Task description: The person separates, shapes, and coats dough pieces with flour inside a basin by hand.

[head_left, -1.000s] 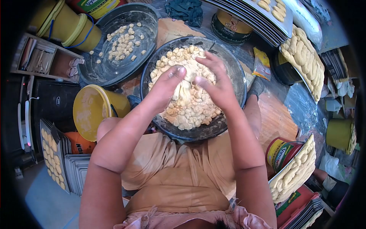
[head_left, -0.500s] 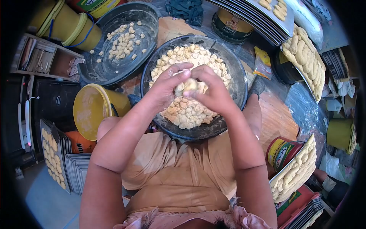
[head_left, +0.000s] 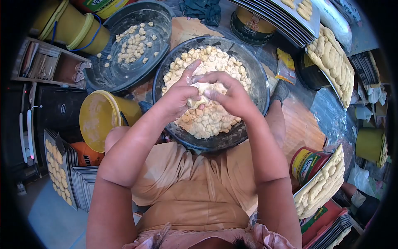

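Observation:
My left hand (head_left: 179, 98) and my right hand (head_left: 229, 94) meet above a round dark basin (head_left: 261, 89). Between them is a pale piece of dough (head_left: 198, 102), partly hidden by the fingers. The left fingers are bent against it while one finger points up, dusted with flour. The right hand curls over it from the other side, thumb pressed inward. Below, many small dough balls (head_left: 207, 124) fill the basin, with loose flour (head_left: 215, 66) among the ones at the back.
Behind to the left, a second dark basin (head_left: 162, 45) holds scattered dough balls. A yellow bucket (head_left: 94, 122) lies by my left knee. Trays of shaped dough (head_left: 331, 62) stand at the right, near a red margarine tub (head_left: 304, 166). Stacked trays (head_left: 86, 186) are at the left.
The dough between my hands has been squeezed and shows less. My right fingers have moved left over it, and my left hand has turned, with one finger now raised.

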Action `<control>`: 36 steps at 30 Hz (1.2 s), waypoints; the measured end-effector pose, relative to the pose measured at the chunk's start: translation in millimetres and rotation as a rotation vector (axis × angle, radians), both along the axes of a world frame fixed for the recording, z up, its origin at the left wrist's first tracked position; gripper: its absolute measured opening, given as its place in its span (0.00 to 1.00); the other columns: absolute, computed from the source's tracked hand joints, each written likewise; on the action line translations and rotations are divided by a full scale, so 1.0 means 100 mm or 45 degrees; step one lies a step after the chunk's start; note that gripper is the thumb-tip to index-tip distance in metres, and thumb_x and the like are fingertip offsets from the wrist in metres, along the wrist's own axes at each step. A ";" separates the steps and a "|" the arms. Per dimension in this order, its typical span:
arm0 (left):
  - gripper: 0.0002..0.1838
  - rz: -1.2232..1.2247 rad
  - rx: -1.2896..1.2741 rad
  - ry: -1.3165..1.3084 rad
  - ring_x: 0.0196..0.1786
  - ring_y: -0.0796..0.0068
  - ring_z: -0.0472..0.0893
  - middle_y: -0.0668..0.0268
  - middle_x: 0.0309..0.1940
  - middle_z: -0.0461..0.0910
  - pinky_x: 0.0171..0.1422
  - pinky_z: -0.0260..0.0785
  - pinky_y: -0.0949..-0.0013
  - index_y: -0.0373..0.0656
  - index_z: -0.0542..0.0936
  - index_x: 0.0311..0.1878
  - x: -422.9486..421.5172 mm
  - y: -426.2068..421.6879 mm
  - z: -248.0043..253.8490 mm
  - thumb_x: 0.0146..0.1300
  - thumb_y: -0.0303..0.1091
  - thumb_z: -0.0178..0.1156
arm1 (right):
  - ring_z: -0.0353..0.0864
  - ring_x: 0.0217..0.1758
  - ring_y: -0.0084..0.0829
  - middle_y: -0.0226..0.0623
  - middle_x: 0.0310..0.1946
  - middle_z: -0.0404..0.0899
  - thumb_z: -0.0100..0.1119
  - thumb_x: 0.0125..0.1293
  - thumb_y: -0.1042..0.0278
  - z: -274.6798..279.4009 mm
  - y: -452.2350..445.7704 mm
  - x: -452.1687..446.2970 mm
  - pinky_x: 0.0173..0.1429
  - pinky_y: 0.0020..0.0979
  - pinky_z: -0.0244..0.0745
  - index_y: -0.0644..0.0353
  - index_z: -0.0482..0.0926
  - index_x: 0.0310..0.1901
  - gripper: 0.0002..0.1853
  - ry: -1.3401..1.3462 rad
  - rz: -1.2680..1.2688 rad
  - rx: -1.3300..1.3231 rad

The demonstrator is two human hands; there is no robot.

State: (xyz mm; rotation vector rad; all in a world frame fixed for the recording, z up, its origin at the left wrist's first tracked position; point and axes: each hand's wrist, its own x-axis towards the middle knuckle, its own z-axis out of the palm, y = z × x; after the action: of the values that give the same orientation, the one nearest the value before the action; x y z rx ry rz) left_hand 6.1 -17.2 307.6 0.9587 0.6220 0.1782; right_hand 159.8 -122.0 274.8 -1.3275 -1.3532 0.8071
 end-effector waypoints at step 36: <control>0.24 -0.491 1.522 0.846 0.59 0.52 0.74 0.50 0.54 0.76 0.65 0.64 0.60 0.40 0.79 0.52 -0.29 0.70 -1.15 0.59 0.48 0.62 | 0.58 0.69 0.44 0.45 0.64 0.64 0.66 0.54 0.49 -2.49 0.07 -0.87 0.70 0.53 0.51 0.41 0.75 0.57 0.27 -1.001 -0.211 -0.591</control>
State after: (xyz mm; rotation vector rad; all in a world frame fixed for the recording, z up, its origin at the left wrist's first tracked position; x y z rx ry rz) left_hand -22.9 52.8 192.6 2.3241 0.9283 -0.1619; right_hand 73.1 -114.7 26.0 -2.2452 -1.6644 0.5052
